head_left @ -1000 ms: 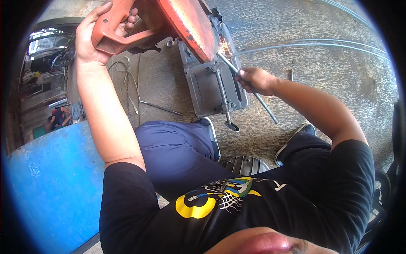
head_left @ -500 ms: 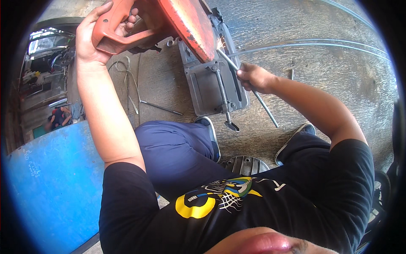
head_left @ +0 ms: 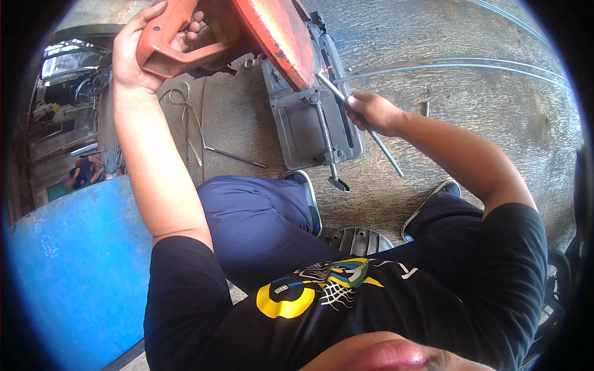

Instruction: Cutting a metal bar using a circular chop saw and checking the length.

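Hands first: two of them, both busy. Your left hand (head_left: 133,52) is wrapped tight around the orange handle (head_left: 170,43) of the chop saw, up at the top left, fingers curled through the grip. Your right hand (head_left: 371,112) is closed on a thin metal rod (head_left: 365,127), pinching it near its upper end, and that rod runs slantwise from under the orange blade guard (head_left: 275,37) down toward your right shoe (head_left: 427,204). One saw, one grey saw base (head_left: 303,127) with its clamp screw (head_left: 328,148) pointing back at you. More long rods, two or so, lie curved across the concrete floor (head_left: 470,117) beyond your right arm, and a short loose rod (head_left: 235,157) lies left of the base near some wire loops (head_left: 182,108). A blue panel (head_left: 74,272) fills the lower left, close by your left knee; open floor shows to the right of the base. The blade itself hides behind the guard, and the saw's top is cut off by the upper edge. A ribbed metal cover (head_left: 359,240) peeks between your legs, partly hidden.
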Action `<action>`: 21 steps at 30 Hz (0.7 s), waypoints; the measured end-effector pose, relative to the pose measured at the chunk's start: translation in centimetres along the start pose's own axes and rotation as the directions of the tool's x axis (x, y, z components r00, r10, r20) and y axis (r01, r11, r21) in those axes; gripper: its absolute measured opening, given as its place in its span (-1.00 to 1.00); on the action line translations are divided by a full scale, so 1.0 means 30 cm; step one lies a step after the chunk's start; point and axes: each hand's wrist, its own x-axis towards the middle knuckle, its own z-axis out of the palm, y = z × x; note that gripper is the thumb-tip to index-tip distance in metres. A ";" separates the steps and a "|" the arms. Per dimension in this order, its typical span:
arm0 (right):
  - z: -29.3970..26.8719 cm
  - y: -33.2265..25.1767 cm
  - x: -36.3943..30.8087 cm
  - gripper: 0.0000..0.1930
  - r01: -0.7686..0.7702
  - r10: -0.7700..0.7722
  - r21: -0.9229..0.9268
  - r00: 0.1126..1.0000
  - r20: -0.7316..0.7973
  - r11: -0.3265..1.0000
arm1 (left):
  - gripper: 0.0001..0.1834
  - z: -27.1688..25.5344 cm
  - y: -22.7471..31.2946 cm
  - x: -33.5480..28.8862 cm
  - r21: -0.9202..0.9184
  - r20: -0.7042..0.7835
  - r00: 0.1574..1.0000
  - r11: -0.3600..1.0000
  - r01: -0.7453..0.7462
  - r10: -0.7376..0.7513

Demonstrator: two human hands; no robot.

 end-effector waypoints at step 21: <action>-0.016 0.008 0.015 -0.77 0.061 -0.077 -0.131 0.990 -0.122 0.990 | -0.48 0.001 0.007 0.009 -0.030 0.123 0.992 0.999 0.026 -0.022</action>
